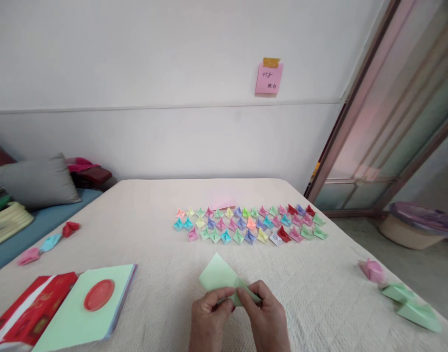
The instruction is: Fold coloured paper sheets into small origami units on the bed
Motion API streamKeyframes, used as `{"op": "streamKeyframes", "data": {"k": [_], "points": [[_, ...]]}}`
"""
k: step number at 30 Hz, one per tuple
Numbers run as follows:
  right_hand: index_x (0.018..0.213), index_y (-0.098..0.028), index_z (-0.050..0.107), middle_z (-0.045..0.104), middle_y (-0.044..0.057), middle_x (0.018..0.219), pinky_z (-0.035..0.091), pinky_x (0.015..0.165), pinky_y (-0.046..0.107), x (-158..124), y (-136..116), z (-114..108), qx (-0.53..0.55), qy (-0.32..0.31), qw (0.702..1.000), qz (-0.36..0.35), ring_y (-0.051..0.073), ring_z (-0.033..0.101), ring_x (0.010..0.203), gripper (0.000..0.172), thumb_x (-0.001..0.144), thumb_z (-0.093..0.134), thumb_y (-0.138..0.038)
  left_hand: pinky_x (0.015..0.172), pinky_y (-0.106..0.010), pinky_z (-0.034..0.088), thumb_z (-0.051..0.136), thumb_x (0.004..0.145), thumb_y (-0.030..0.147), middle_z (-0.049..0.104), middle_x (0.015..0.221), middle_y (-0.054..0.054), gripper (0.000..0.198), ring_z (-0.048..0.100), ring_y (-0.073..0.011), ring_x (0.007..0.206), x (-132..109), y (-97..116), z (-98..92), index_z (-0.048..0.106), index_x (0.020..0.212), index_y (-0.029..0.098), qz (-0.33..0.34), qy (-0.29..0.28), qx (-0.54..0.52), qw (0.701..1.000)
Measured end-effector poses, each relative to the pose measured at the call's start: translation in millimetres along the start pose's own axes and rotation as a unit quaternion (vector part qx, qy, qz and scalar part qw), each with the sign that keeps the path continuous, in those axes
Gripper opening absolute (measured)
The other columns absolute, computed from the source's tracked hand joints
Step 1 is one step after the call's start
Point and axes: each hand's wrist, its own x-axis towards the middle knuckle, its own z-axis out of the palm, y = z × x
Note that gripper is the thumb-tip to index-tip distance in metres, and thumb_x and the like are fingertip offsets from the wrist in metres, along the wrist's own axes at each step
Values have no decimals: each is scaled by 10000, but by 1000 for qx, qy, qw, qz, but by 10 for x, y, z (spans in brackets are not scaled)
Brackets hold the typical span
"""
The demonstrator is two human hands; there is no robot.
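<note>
Between my two hands is a sheet of light green paper [217,275], partly folded, its pointed corner facing away from me. My left hand [212,313] pinches its near edge with thumb and fingers. On the right side, my right hand [263,310] grips the folded part, thumb on top and fingers curled beneath. Both thumbs nearly meet at the middle of the near edge. Beyond the sheet, several small folded paper boats [238,237] in many colours stand in rows on the white cloth-covered table [161,283].
At left lie a stack of green paper [73,313] with a red round lid [99,295] on it, and a red packet [33,308]. Folded papers sit along both edges, including a pink one [372,270]. A pink note [268,78] is taped to the wall.
</note>
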Motion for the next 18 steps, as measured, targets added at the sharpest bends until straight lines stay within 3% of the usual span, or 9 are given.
{"op": "streamKeyframes", "data": {"k": [6, 9, 13, 18], "points": [[656, -227, 444, 399, -69, 575, 332, 506, 233, 24, -75, -11, 49, -7, 999, 17, 126, 396, 548, 233, 682, 650, -333, 707, -288, 521, 711, 635, 252, 756, 753, -70, 203, 671, -226, 733, 2, 2, 13, 780, 800, 156, -7, 9, -7, 1000], [782, -234, 479, 428, -88, 532, 350, 495, 238, 70, -122, -34, 115, -47, 990, 69, 132, 438, 513, 218, 670, 651, -305, 696, -284, 512, 696, 633, 244, 755, 743, -69, 207, 665, -225, 726, -8, 31, 20, 779, 799, 152, -7, 13, 4, 1000], [782, -219, 500, 397, -118, 457, 339, 483, 232, 132, -164, -96, 150, -110, 977, 107, 112, 425, 454, 234, 629, 675, -244, 659, -287, 499, 692, 603, 240, 746, 701, -75, 211, 651, -222, 681, -6, 85, 22, 776, 767, 136, -20, 46, 16, 999], [779, -200, 527, 554, -75, 500, 346, 542, 231, 169, -202, -191, 196, -159, 959, 129, 105, 493, 499, 259, 587, 698, -170, 616, -275, 473, 690, 584, 233, 736, 654, -72, 224, 634, -200, 621, 37, 141, -41, 777, 767, 136, -13, 69, 41, 997]]}}
